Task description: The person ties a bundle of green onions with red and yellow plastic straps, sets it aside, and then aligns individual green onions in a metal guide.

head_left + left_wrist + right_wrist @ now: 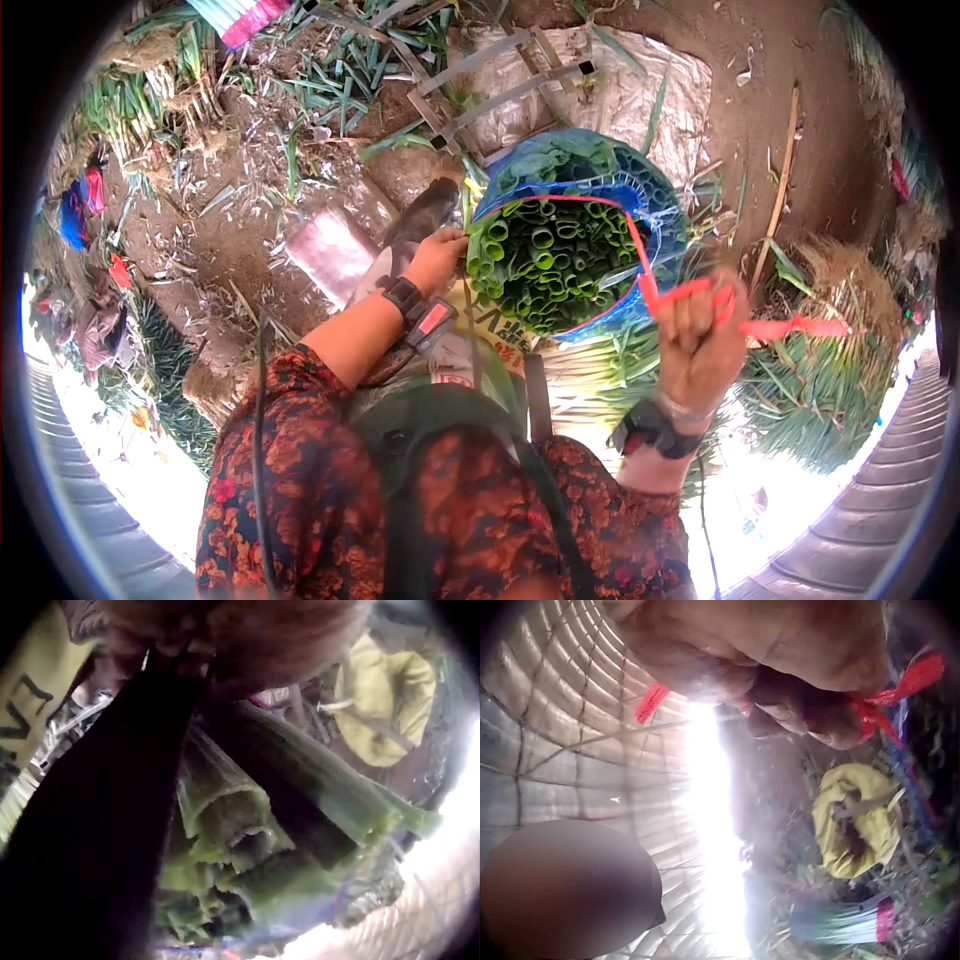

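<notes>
Cut green onion leaves [545, 260], hollow ends up, fill a round blue net bag [600, 158]. A red plastic ribbon [640, 250] runs along the bag's rim and over to my right hand [695, 345], which grips it in curled fingers; a tail hangs past the hand on the right. In the right wrist view, red strands [915, 679] come out beside those fingers. At the bag's left edge, my left hand [437, 262] pinches the rim with curled fingers. The left wrist view shows cut leaf tubes [225, 814] close below the hand, behind a dark strap [97, 802].
Metal frame pieces [490, 80] and a pale sack [640, 100] lie ahead. Leafy onion piles [820, 390] stand to the right, with more bundles [130, 105] at the far left. A yellow bag [855, 821] lies on the ground. Scraps litter the dirt floor [190, 240].
</notes>
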`<state>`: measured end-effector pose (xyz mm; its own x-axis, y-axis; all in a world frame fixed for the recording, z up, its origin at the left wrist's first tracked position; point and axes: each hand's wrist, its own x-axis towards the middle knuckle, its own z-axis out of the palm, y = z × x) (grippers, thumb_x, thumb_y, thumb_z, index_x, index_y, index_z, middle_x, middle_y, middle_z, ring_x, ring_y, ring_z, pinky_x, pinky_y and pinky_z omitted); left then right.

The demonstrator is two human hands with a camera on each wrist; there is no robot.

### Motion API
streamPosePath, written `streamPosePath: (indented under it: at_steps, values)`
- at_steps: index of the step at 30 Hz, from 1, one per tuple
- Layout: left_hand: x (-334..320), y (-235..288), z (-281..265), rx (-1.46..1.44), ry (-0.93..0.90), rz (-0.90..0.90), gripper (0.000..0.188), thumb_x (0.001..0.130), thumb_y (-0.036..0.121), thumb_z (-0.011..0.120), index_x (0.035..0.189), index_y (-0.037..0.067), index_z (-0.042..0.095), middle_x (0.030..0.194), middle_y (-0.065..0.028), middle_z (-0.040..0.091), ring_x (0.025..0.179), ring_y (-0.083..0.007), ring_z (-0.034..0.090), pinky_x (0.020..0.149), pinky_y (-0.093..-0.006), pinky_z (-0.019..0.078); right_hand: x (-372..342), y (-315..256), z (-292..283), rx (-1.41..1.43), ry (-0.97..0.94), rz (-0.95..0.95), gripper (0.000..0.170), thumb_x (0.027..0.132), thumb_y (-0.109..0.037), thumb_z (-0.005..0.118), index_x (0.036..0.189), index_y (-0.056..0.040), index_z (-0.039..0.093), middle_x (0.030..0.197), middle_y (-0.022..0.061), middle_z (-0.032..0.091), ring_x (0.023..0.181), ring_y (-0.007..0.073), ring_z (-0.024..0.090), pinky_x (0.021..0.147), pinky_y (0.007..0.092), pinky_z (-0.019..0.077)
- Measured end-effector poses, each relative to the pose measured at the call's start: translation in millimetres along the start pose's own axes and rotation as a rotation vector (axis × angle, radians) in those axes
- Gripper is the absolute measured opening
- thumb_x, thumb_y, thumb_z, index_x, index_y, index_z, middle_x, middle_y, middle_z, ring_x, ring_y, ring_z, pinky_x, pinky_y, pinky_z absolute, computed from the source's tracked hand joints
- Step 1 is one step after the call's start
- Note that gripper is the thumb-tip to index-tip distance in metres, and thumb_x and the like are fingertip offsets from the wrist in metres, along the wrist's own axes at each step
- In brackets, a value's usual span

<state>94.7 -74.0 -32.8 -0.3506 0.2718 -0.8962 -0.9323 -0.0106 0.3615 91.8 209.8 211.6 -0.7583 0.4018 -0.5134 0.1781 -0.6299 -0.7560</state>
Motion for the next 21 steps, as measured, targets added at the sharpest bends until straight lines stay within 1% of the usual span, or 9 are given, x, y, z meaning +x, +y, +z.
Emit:
streamPosePath:
  at_steps: [4, 6, 8, 10, 13, 15, 16, 19, 21]
  values:
    - [1, 0, -23, -0.255, -0.146, -0.066, 0.012, 0.092, 0.015, 0.057, 0.093, 0.003, 0.057, 0.081, -0.0008, 0.058, 0.071, -0.0113, 0.055, 0.065, -0.0259, 0.0464, -41, 15, -38, -0.034, 0.309, 0.156, 0.020, 0.098, -0.022, 0.049, 0.106, -0.0038, 0.048, 0.062, -0.0053, 0.035, 0.051, 0.0047, 0.032, 0.051, 0.0193, 0.0358]
    - [-10, 1, -29, -0.255, -0.171, -0.089, 0.013, 0.094, 0.015, 0.055, 0.095, 0.003, 0.058, 0.085, -0.0004, 0.059, 0.075, -0.0110, 0.056, 0.070, -0.0253, 0.0465, -58, 23, -53, -0.300, 0.296, 0.200, 0.020, 0.096, -0.021, 0.051, 0.104, -0.0038, 0.048, 0.065, -0.0040, 0.042, 0.055, 0.0049, 0.039, 0.055, 0.0211, 0.0411]
    - [-50, 28, -14, -0.398, -0.134, -0.172, 0.019, 0.095, 0.017, 0.054, 0.103, 0.000, 0.059, 0.096, -0.0020, 0.063, 0.089, -0.0113, 0.058, 0.081, -0.0244, 0.0462, -70, 22, -56, -0.234, 0.256, 0.301, 0.017, 0.094, -0.018, 0.054, 0.102, -0.0040, 0.048, 0.071, -0.0005, 0.050, 0.061, 0.0058, 0.046, 0.055, 0.0231, 0.0442]
    - [-75, 26, -16, -0.131, -0.222, -0.022, 0.023, 0.095, 0.019, 0.054, 0.107, 0.000, 0.059, 0.101, -0.0044, 0.064, 0.094, -0.0124, 0.059, 0.084, -0.0247, 0.0466, -80, 23, -75, -0.305, 0.270, 0.357, 0.015, 0.093, -0.014, 0.054, 0.102, -0.0031, 0.048, 0.071, -0.0006, 0.050, 0.060, 0.0062, 0.046, 0.055, 0.0222, 0.0434]
    - [-115, 32, 4, 0.340, -0.166, 0.272, 0.023, 0.093, 0.024, 0.059, 0.095, 0.002, 0.062, 0.088, -0.0012, 0.061, 0.080, -0.0101, 0.055, 0.071, -0.0252, 0.0455, -89, 16, -91, -0.270, 0.189, 0.374, 0.020, 0.095, -0.019, 0.051, 0.102, -0.0008, 0.048, 0.070, 0.0002, 0.049, 0.058, 0.0069, 0.046, 0.053, 0.0224, 0.0425]
    - [-117, 20, -19, 0.441, -0.189, -0.042, 0.022, 0.091, 0.026, 0.061, 0.097, 0.005, 0.062, 0.089, 0.0010, 0.056, 0.082, -0.0093, 0.050, 0.072, -0.0261, 0.0418, -92, -8, -85, -0.394, 0.166, 0.366, 0.022, 0.096, -0.021, 0.049, 0.102, -0.0002, 0.048, 0.069, 0.0008, 0.049, 0.057, 0.0069, 0.045, 0.053, 0.0226, 0.0420]
    - [-130, 27, -5, 0.411, -0.224, 0.016, 0.022, 0.091, 0.026, 0.061, 0.080, 0.007, 0.060, 0.076, 0.0053, 0.047, 0.072, -0.0069, 0.041, 0.063, -0.0260, 0.0369, -95, -18, -80, -0.340, 0.144, 0.365, 0.020, 0.097, -0.019, 0.045, 0.102, -0.0001, 0.048, 0.069, 0.0019, 0.050, 0.056, 0.0067, 0.045, 0.051, 0.0225, 0.0402]
    - [-152, 52, 16, 0.692, -0.337, 0.056, 0.024, 0.091, 0.025, 0.061, 0.077, 0.006, 0.059, 0.074, 0.0057, 0.047, 0.071, -0.0071, 0.042, 0.063, -0.0260, 0.0371, -96, -60, -52, -0.418, 0.088, 0.325, 0.016, 0.096, -0.014, 0.044, 0.102, -0.0003, 0.049, 0.067, 0.0013, 0.049, 0.054, 0.0066, 0.043, 0.049, 0.0224, 0.0363]
    - [-156, 63, 40, 0.818, -0.373, 0.266, 0.027, 0.089, 0.026, 0.061, 0.075, 0.003, 0.057, 0.068, 0.0017, 0.048, 0.065, -0.0093, 0.043, 0.060, -0.0279, 0.0375, -100, -83, -39, -0.389, 0.006, 0.301, 0.015, 0.096, -0.014, 0.044, 0.102, -0.0010, 0.049, 0.064, -0.0004, 0.045, 0.051, 0.0060, 0.038, 0.047, 0.0213, 0.0317]
